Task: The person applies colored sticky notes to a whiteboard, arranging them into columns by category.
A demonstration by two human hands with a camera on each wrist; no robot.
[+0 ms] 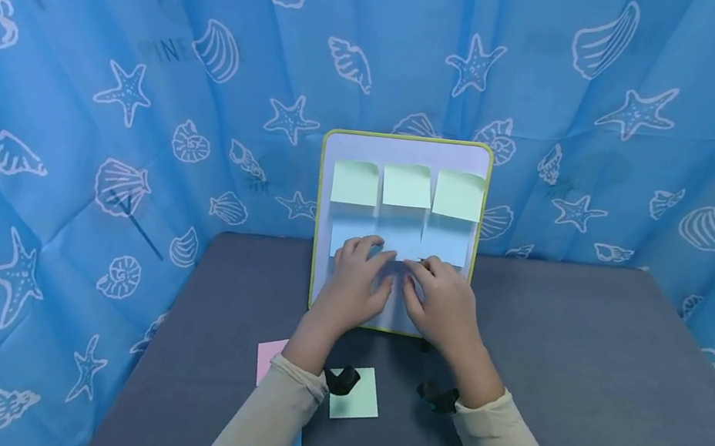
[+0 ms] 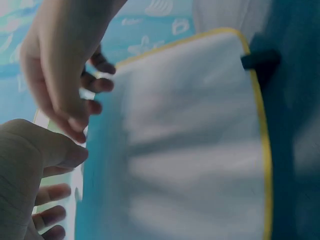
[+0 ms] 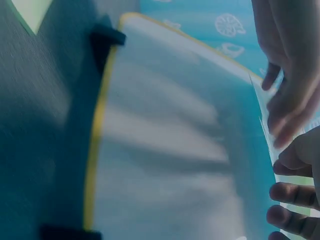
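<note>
At the centre of the frame, the left hand [image 1: 358, 285] and the right hand [image 1: 446, 303] are holding their bent fingers at the lower edge of the middle blue note [image 1: 400, 230]; whether either is pinching the paper cannot be told. The note is hanging on a yellow-edged whiteboard [image 1: 404, 149], just below a row of green notes [image 1: 407, 186]. At bottom centre, a loose green note [image 1: 360, 401] is lying on the grey table [image 1: 585, 384], near a partly hidden pink note [image 1: 267, 357].
</note>
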